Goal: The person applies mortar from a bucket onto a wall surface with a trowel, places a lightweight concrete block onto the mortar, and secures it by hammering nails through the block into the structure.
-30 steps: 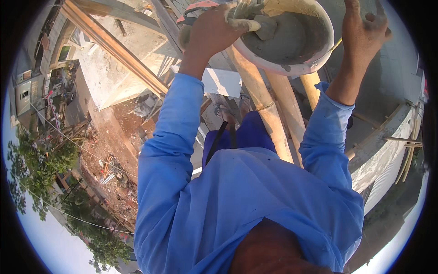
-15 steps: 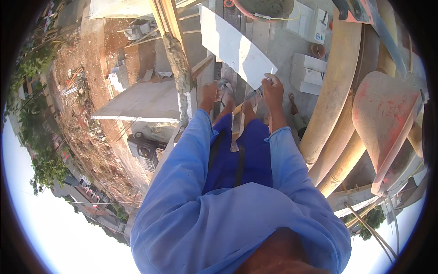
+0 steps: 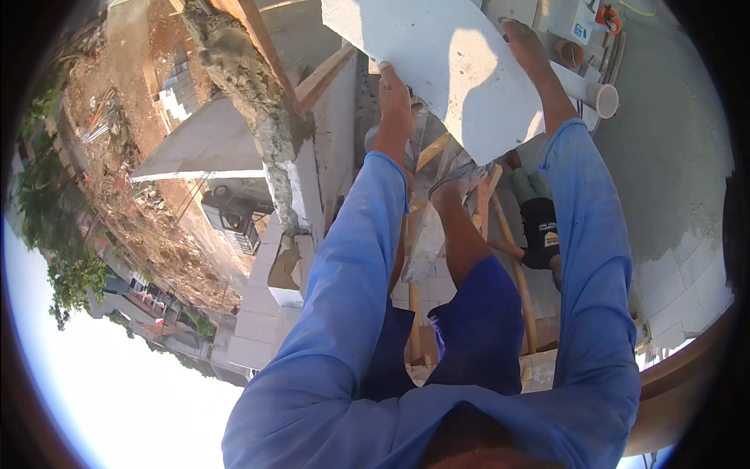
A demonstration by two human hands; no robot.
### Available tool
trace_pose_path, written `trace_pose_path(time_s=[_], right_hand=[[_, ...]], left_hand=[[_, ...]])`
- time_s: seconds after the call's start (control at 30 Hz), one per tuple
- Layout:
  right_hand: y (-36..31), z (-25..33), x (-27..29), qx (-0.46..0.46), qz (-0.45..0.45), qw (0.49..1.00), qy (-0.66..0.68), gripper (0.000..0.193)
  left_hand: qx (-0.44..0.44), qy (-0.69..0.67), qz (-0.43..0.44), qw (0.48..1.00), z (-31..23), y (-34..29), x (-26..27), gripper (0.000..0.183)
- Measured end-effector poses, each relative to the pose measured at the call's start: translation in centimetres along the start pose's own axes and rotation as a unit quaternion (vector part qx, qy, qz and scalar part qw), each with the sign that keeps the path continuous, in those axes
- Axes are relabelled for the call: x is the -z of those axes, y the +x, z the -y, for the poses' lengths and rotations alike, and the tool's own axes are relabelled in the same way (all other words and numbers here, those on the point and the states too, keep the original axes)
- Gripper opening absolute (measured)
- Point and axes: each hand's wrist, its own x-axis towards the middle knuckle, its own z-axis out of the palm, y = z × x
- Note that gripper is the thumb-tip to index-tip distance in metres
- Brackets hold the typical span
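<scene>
One left hand [image 3: 395,98] and one right hand [image 3: 528,56] hold one white board [image 3: 426,59], fingers [image 3: 512,31] gripping it.

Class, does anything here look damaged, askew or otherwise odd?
Yes: the rough mortar, left of the left hand holding the white slab, looks odd, being lumpy and ragged beside the smoother wall. Whether it is damaged or merely unfinished cannot be told.

Panel [image 3: 414,59] between hands [image 3: 395,100], post [image 3: 254,98] left, gap between forearms [image 3: 348,254]
</scene>
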Motion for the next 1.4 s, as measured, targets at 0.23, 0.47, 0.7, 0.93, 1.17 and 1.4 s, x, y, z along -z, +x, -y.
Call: trace_pose_path(time_s=[0.23,0.47,0.7,0.93,1.17,1.4], right_hand=[[5.2,-4.3,-4.6,0.046,0.021,0.995,0.088,0.050],[-0.3,9.2,-0.3,-0.220,0.173,0.889,0.363,0.077],[-7.2,12.4,4.6,-0.113,0.081,0.978,0.154,0.107],[-10.9,18.8,6.2,-0.159,-0.016,0.987,0.025,0.105],[-13.7,22.2,1.5,-0.180,0.001,0.984,-0.008,0.107],[-15.2,21.4,0.8,-0.102,-0.012,0.994,0.041,0.084]], left_hand=[[-0.109,0.021,0.047,0.993,2.0,2.6,1.3,0.088],[-0.051,-0.171,0.073,0.981,0.6,1.1,3.6,0.067],[-0.039,-0.209,0.128,0.969,0.9,0.0,1.6,0.067],[-0.052,-0.159,0.140,0.976,1.2,3.3,-0.7,0.064],[-0.107,-0.147,0.096,0.979,-1.6,-2.9,1.0,0.066],[-0.216,0.349,-0.169,0.896,-7.4,-8.9,-3.1,0.113]])
